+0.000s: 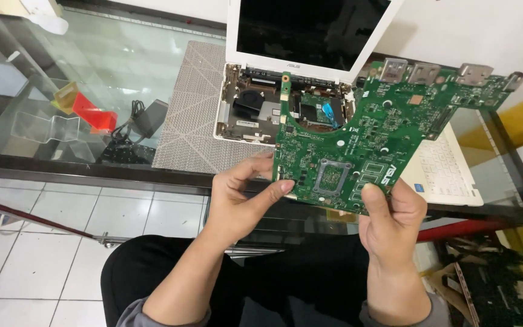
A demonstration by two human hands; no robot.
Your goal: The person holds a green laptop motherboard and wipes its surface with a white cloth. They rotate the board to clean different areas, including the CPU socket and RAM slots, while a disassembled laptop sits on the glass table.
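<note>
A green laptop motherboard with silver ports along its top edge is held up in front of me, above the table's near edge. My left hand grips its lower left corner, thumb on the face. My right hand holds the lower right edge, thumb pressed on the board beside the square chip socket. Behind the board lies an open white laptop with its base uncovered, showing a fan and inner parts, its dark screen upright.
A white keyboard cover lies at the right under the board. A grey woven mat sits on the glass table. A black charger, a red piece and clear stands lie at left. White floor tiles below.
</note>
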